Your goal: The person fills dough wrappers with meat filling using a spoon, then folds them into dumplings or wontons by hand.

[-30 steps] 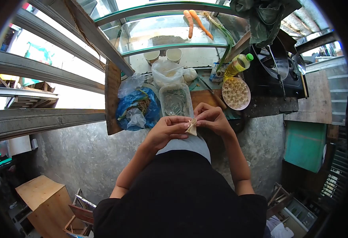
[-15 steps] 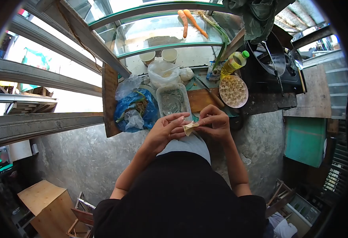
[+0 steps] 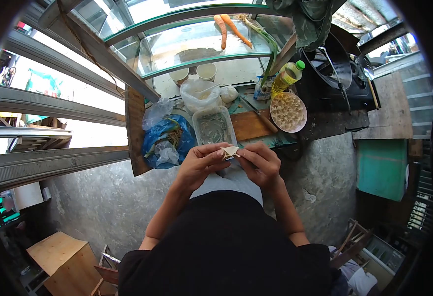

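Note:
A small pale folded wonton [image 3: 231, 151] is pinched between the fingertips of both hands, in front of my body. My left hand [image 3: 200, 163] grips its left side with thumb and fingers. On its right side, my right hand [image 3: 262, 164] holds a corner in a similar pinch. Just beyond the hands stands a clear plastic tub [image 3: 195, 123] with wet residue on its bottom. To the right, a round plate [image 3: 304, 123] is filled with several similar wontons. Any filling inside the held wonton is hidden.
A knife [image 3: 266, 121] lies on a wooden cutting board [image 3: 243, 129]. An oil bottle [image 3: 289, 76] stands behind the plate, near a stove with a wok [image 3: 327, 69]. Blue plastic bag [image 3: 152, 130] at left; white bag [image 3: 196, 101] behind the tub. Carrots [image 3: 221, 32] lie in the glass case.
Both hands have come closer together around the wonton. My left fingers, spread beneath it before, now pinch its edge, and its wrapper looks more folded. The view has shifted slightly.

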The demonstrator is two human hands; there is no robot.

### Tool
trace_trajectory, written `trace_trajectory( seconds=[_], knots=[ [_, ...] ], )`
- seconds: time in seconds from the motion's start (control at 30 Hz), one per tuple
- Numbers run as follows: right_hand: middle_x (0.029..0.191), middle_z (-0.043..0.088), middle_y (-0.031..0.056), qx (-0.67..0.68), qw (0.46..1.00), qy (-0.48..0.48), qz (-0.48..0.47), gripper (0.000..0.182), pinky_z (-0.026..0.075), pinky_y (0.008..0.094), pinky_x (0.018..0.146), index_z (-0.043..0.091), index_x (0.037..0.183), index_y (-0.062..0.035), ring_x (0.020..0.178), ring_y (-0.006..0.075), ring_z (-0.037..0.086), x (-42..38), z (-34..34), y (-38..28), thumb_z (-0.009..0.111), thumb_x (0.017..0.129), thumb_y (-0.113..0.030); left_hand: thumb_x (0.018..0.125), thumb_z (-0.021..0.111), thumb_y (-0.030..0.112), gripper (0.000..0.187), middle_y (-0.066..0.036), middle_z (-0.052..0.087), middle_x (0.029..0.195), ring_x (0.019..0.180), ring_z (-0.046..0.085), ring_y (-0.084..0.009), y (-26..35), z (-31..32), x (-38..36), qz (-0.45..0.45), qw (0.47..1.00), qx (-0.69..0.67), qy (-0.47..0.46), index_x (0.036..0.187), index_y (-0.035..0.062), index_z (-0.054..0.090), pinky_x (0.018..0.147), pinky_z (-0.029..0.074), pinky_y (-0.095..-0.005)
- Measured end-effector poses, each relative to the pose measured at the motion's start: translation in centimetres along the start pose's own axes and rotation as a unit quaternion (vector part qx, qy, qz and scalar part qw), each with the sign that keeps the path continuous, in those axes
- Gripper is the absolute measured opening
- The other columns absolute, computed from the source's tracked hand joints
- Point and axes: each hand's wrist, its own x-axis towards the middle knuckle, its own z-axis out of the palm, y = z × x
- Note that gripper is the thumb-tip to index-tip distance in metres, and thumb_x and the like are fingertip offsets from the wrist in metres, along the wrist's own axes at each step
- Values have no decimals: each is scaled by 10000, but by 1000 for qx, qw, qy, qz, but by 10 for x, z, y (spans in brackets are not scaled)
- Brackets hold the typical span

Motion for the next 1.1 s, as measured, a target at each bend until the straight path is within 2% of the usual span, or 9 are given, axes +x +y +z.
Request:
trace_trajectory(
  seconds=[0.07, 0.23, 0.43, 0.67, 0.83, 0.93, 1.07, 1.1],
  knots=[
    [756, 553, 66, -6, 1000, -9, -10, 218, 454, 300, 525, 606, 860, -7, 625, 205, 554, 1, -2, -4, 683, 658, 23, 842, 584, 117, 274, -95, 605, 1030, 933, 587, -159, 0, -2, 0, -3, 1000, 6, -2, 1082, -15, 575, 822, 508, -310],
    [800, 545, 75, -74, 990, -119, -15, 222, 464, 314, 563, 581, 896, 8, 674, 213, 563, 5, -12, -15, 643, 683, -1, 823, 602, 95, 244, -102, 622, 981, 880, 604, -153, 5, -1, 0, -16, 999, 34, 3, 1035, -27, 601, 779, 524, -295],
    [798, 538, 89, -88, 981, -175, -3, 225, 475, 320, 610, 572, 896, 18, 718, 230, 569, 5, -13, -23, 583, 671, 11, 797, 620, 81, 241, -92, 640, 933, 827, 614, -138, 6, -6, 0, -38, 994, 106, 14, 1009, -34, 610, 739, 520, -277],
    [800, 540, 91, -116, 977, -175, 31, 199, 469, 328, 620, 577, 889, 17, 715, 242, 565, 3, -8, -29, 588, 691, 0, 798, 636, 96, 251, -82, 639, 928, 833, 612, -138, 0, -11, 0, -35, 995, 92, 29, 1022, -14, 610, 735, 528, -283],
    [782, 546, 89, -2, 986, -97, 137, 146, 460, 330, 607, 595, 856, -7, 699, 248, 570, 2, -7, -33, 646, 723, -37, 816, 619, 113, 276, -75, 630, 946, 852, 605, -138, 3, -13, -3, -37, 996, 74, 18, 1062, -10, 590, 756, 524, -293],
    [776, 564, 89, -6, 987, -107, 118, 153, 466, 291, 582, 612, 851, 2, 678, 216, 581, -3, -3, -33, 664, 708, -2, 824, 610, 113, 276, -76, 628, 944, 854, 605, -137, 3, -15, -5, -35, 995, 91, 6, 1070, -11, 585, 740, 531, -293],
    [780, 570, 84, -5, 987, -103, 126, 159, 469, 281, 575, 609, 846, 2, 680, 186, 584, -7, -1, -37, 672, 700, 8, 820, 612, 103, 280, -76, 633, 919, 821, 612, -136, 12, -18, -6, -26, 984, 165, -54, 1074, -11, 582, 700, 541, -280],
    [795, 565, 86, 26, 980, -96, 169, 180, 467, 293, 592, 605, 869, -7, 696, 204, 583, -9, -2, -39, 666, 700, 1, 817, 613, 98, 276, -77, 635, 910, 807, 615, -135, 14, -19, -6, -33, 978, 193, -79, 1068, -12, 584, 684, 544, -273]
  ],
)
